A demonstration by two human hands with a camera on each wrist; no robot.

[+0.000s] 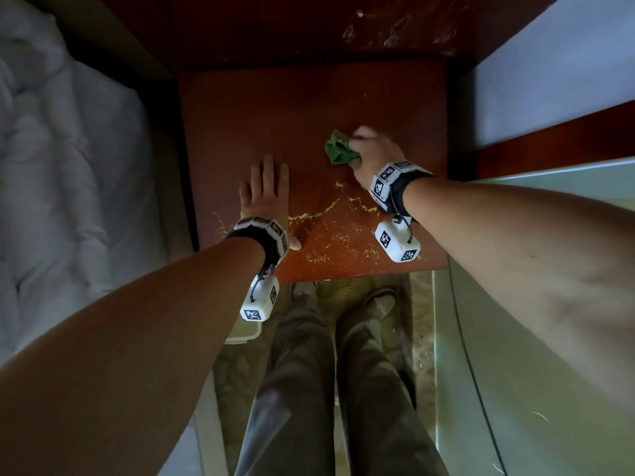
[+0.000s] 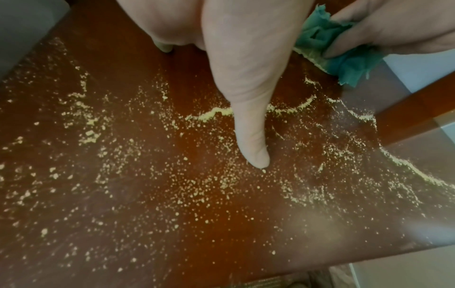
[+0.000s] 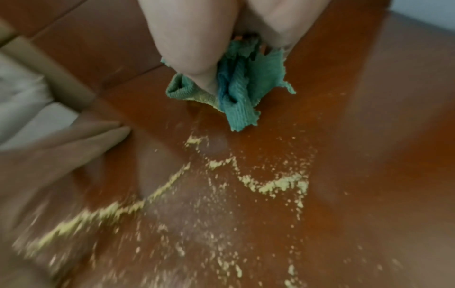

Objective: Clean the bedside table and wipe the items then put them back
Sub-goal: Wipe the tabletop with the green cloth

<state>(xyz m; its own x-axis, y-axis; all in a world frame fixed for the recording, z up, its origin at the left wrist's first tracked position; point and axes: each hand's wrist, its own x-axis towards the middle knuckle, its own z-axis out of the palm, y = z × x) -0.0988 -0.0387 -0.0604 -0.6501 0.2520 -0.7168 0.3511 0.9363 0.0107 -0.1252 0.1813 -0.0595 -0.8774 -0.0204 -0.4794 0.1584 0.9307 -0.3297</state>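
Observation:
The red-brown bedside table (image 1: 275, 108) lies below me, its near half strewn with yellow crumbs (image 1: 330, 235). My left hand (image 1: 264, 190) lies flat on the top near its left front, fingers straight, thumb (image 2: 251, 136) stretched out among the crumbs (image 2: 197, 185). My right hand (image 1: 372, 151) grips a bunched green cloth (image 1: 338, 151) and presses it on the table right of centre. In the right wrist view the cloth (image 3: 236, 87) sits under my fingers just beyond a ridge of crumbs (image 3: 275, 185). The cloth (image 2: 344, 50) also shows at the upper right of the left wrist view.
A bed with white bedding (image 1: 62, 166) runs along the left. A glass-topped surface (image 1: 536, 304) stands at the right. My legs and shoes (image 1: 343, 338) are in front of the table. A dark wooden panel (image 1: 309, 25) with pale smears rises behind it.

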